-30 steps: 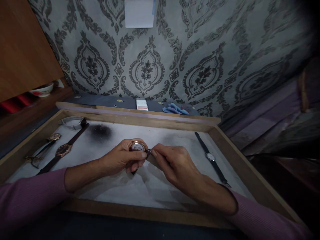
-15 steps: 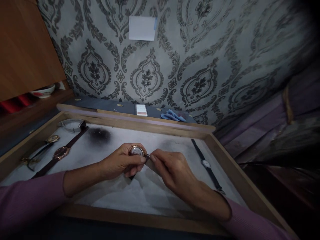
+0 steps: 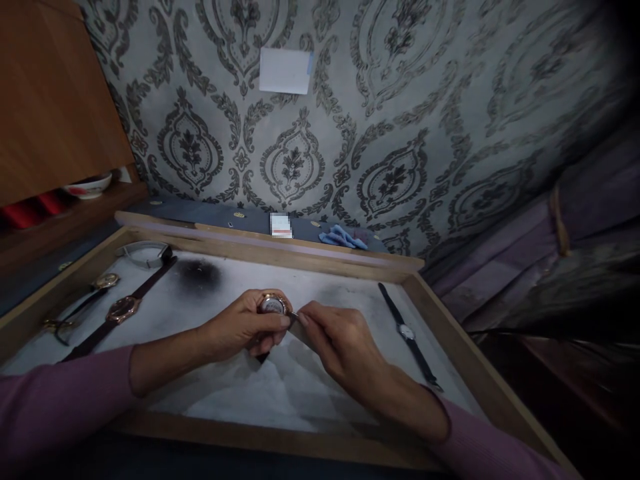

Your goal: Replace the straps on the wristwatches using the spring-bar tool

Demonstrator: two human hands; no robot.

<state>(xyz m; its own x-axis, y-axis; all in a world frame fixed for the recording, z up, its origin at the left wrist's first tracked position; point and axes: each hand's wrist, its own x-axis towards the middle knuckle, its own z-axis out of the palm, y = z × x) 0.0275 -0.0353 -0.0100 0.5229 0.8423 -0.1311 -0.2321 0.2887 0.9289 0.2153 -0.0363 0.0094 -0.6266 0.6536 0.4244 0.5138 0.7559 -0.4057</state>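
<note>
My left hand [image 3: 253, 325] grips a wristwatch [image 3: 273, 305] with a gold-coloured rim, its round silvery face turned up toward me. A piece of dark strap hangs below the fingers. In a pinch, my right hand [image 3: 340, 333] holds a thin metal tool [image 3: 294, 315], whose tip meets the watch's right edge beside my left thumb. Most of the tool is hidden in the fingers, so its kind cannot be made out. Both hands are over the middle of a shallow wooden tray [image 3: 280, 432] with a white lining.
Inside the tray's left side lie a brown-strapped watch [image 3: 123, 309], a small gold watch [image 3: 106, 281] and a grey band [image 3: 145, 254]. A dark-strapped watch [image 3: 407, 332] lies at the right. Beyond the rear rim are a blue cloth [image 3: 343, 237] and a small white box [image 3: 281, 225].
The view has shifted slightly, so the wall and tray sit a little differently. Both hands keep their hold, with the tool still at the watch's edge.
</note>
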